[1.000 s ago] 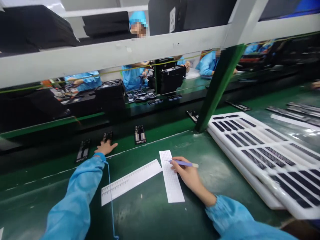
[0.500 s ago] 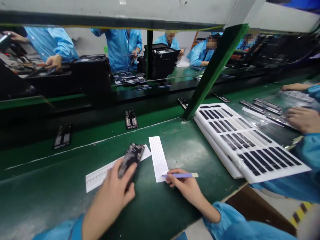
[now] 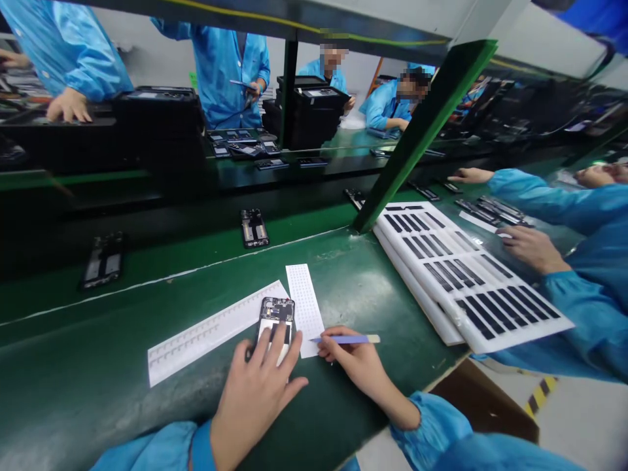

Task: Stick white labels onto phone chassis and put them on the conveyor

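Observation:
An opened phone [image 3: 277, 311] with its inner parts showing lies on the green bench, over the near end of a white sticker strip. My left hand [image 3: 265, 386] rests on its lower half with spread fingers, hiding part of it. My right hand [image 3: 356, 363] pinches slim purple tweezers [image 3: 346, 339], whose tip points at the lower part of a narrow white sheet of tiny stickers [image 3: 305, 294]. The longer strip with rows of small angled marks [image 3: 196, 337] slants to the left of the phone.
Two more opened phones [image 3: 254, 228] [image 3: 103, 260] lie along the back ledge. White foam trays with black strips [image 3: 441, 261] stand at the right, by a co-worker's hand [image 3: 534, 248]. A green post [image 3: 422, 140] slants up behind. Other workers in blue are across the line.
The phone has gone from being gripped and tilted in my left hand to lying flat on the bench, and those fingers have spread. The right hand keeps its tweezers at the sticker sheet.

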`<state>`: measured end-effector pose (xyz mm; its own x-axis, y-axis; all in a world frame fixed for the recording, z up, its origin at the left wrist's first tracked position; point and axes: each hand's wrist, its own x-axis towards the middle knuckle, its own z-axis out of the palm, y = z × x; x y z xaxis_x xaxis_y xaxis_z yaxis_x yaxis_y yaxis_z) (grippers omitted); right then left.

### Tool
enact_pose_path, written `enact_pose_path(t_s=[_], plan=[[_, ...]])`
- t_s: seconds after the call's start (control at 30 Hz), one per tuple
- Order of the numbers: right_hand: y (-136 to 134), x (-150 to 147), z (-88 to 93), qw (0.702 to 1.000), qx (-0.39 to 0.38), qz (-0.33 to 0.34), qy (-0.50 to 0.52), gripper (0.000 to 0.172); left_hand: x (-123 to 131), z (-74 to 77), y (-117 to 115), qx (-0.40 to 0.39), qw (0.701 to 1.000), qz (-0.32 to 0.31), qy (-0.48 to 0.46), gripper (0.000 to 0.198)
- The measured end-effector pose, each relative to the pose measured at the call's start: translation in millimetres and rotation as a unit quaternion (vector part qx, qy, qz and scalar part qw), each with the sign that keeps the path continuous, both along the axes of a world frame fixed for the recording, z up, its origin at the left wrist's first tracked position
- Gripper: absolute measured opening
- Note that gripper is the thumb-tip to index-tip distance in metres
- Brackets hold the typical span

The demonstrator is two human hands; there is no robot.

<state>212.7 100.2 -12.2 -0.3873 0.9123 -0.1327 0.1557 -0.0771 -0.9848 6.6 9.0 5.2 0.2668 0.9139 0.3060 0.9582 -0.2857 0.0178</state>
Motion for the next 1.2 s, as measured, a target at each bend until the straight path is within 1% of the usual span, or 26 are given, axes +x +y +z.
enact_pose_path(t_s=[0.07, 0.1, 0.13, 0.23, 0.33, 0.5, 0.67, 0.9, 1.03, 1.13, 1.2], plan=[[-0.5, 1.1, -1.0, 1.0, 0.0, 0.001, 0.002, 0.047, -7.0, -0.9, 7.7, -0.01, 0.997, -0.074, -0.008, 0.052], [-0.8, 1.7, -1.3, 1.0, -0.001, 0.0, 0.005, 0.045, -9.7, -2.7, 11.1, -0.02, 0.995, -0.1, -0.019, 0.05], [-1.2, 2.3, -1.4, 1.0, -0.004, -0.002, 0.009, 0.044, -11.7, -5.0, 13.8, -0.032, 0.992, -0.115, -0.031, 0.048], [-2.3, 3.9, -0.5, 1.0, -0.012, -0.012, 0.016, 0.04, -13.2, -12.5, 17.2, -0.048, 0.988, -0.132, -0.058, 0.046], [-3.3, 4.3, 1.6, 1.0, -0.017, -0.02, 0.014, 0.037, -11.3, -15.8, 16.6, -0.043, 0.987, -0.13, -0.086, 0.042], [-3.8, 4.1, 5.1, 0.999, -0.025, -0.03, 0.01, 0.034, -8.3, -16.4, 16.3, -0.038, 0.984, -0.122, -0.126, 0.04], [-2.3, 5.0, 5.7, 1.0, 0.002, -0.008, 0.003, 0.028, -6.9, -19.0, 16.9, -0.04, 0.984, -0.115, -0.13, 0.042], [0.1, 7.5, 3.1, 0.998, 0.047, 0.026, -0.015, 0.022, -6.5, -13.3, 15.9, -0.038, 0.985, -0.113, -0.123, 0.039], [-0.1, 6.6, 1.4, 0.999, 0.047, 0.015, -0.003, 0.024, -6.3, -14.1, 15.9, -0.035, 0.983, -0.11, -0.14, 0.038], [-0.3, 5.9, 1.1, 0.999, 0.023, -0.006, 0.03, 0.028, -5.0, -14.6, 16.6, -0.037, 0.982, -0.112, -0.145, 0.039], [0.0, 5.9, 1.1, 0.998, 0.001, -0.026, 0.052, 0.033, -4.9, -12.0, 15.6, -0.037, 0.982, -0.11, -0.15, 0.041]])
